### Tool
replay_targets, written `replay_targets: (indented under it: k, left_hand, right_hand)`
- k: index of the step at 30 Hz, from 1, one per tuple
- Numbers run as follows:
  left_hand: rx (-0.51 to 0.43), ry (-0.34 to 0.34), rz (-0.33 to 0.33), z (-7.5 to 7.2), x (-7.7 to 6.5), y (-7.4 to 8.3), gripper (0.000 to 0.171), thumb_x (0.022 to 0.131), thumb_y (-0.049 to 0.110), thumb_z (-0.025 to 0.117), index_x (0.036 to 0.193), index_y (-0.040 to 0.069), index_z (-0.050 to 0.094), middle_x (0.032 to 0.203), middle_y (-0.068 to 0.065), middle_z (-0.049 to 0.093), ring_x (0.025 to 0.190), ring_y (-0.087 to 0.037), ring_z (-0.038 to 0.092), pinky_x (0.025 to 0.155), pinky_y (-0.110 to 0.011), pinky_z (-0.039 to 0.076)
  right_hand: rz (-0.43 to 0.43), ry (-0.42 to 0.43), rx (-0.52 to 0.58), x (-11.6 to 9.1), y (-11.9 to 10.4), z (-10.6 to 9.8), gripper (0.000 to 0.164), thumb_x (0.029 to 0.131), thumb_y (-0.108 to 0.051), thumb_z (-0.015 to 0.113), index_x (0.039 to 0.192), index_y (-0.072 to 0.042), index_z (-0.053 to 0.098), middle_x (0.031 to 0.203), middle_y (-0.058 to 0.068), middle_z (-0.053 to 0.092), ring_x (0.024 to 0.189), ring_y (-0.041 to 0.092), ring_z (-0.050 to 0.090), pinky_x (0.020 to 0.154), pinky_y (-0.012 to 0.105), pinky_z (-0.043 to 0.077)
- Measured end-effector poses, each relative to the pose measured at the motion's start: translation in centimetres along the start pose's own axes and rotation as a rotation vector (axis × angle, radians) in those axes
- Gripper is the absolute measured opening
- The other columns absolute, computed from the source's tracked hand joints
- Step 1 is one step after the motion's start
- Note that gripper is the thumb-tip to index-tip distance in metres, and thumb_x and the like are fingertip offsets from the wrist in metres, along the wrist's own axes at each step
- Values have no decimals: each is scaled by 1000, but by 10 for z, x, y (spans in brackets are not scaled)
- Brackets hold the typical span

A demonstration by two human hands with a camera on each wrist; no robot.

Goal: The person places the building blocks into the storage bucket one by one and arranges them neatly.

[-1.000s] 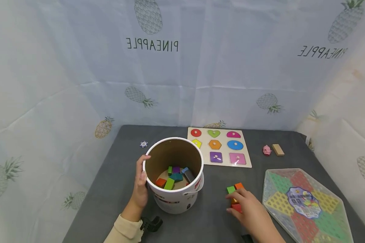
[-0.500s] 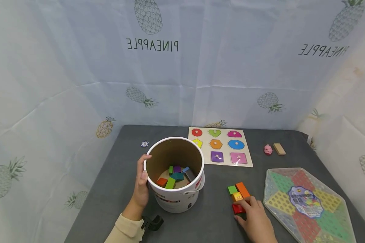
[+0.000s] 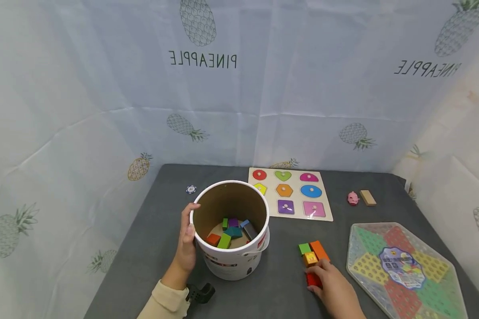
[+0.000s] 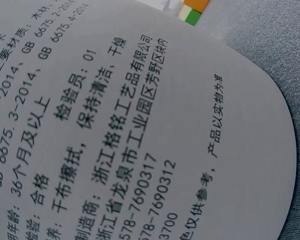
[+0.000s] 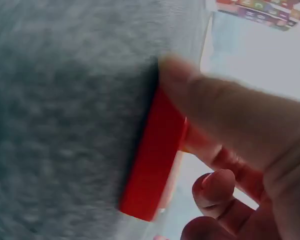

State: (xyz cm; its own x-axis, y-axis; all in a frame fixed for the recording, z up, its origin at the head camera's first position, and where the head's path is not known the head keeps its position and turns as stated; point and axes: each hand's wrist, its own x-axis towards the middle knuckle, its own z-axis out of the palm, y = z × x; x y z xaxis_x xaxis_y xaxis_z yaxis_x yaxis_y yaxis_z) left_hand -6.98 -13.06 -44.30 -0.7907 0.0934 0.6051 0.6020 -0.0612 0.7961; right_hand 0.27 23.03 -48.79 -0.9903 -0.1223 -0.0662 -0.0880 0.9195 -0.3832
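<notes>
In the head view my left hand (image 3: 185, 250) holds the left side of a white bucket (image 3: 223, 267), fingertips at its rim. Several coloured wooden blocks (image 3: 225, 241) lie on the bucket's floor. The bucket's printed wall (image 4: 200, 125) fills most of the left wrist view. To the bucket's right, my right hand (image 3: 336, 290) pinches a red block (image 3: 313, 280) between thumb and fingers, low at the table. In the right wrist view the red block (image 5: 152, 160) is long and flat-sided. Just beyond it sit a yellow block (image 3: 310, 258), a green block (image 3: 304, 248) and an orange block (image 3: 319, 250).
A shape puzzle board (image 3: 269, 208) lies behind the bucket. A hexagonal game box (image 3: 403, 266) is at the right. Farther back are a pink pig figure (image 3: 353, 198), a plain wooden block (image 3: 367, 197) and a poker chip (image 3: 190, 189). Printed cloth (image 3: 239, 97) hangs behind the dark table (image 3: 155, 221).
My right hand has drawn back from over the block group, uncovering the yellow and orange blocks, and its fingers have closed on the red block. My left hand stays on the bucket.
</notes>
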Motion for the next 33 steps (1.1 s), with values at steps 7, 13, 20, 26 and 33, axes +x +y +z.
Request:
replay_targets:
  k: [7,13,20,26,33]
  left_hand:
    - [16,10,-34,1,-2,0,53,97,32,25,140,1,25,140,-20,27,122,-41,30,96,-45,29]
    - [12,15,3,0,0,1,51,97,28,25,138,-2,26,138,-26,27,121,-42,30,95,-44,30]
    - [24,8,-18,1,1,0,52,97,31,25,139,0,26,138,-26,27,123,-40,31,98,-41,30]
    - [23,4,-11,0,1,0,51,97,27,24,139,-2,25,139,-22,28,123,-38,31,97,-44,30]
    - [37,9,-61,-1,1,0,51,97,30,25,140,3,26,140,-17,28,124,-39,30,98,-45,29]
  right_hand:
    - [96,-19,304,3,-23,-48,36,72,-21,81,104,-18,64,87,-5,59,73,11,52,65,27,49]
    - [-178,306,487,13,-65,-95,51,79,-8,76,126,-18,58,109,-2,60,88,11,60,73,20,51]
    - [-539,433,682,37,-123,-122,35,75,3,77,103,-16,67,115,-1,54,106,17,52,82,26,50]
    - [-658,280,702,76,-159,-111,27,78,-4,77,99,-18,68,112,-5,56,98,12,58,81,29,51]
    - [-543,107,341,94,-182,-99,24,78,-15,79,99,-21,69,103,-12,58,84,3,57,74,22,50]
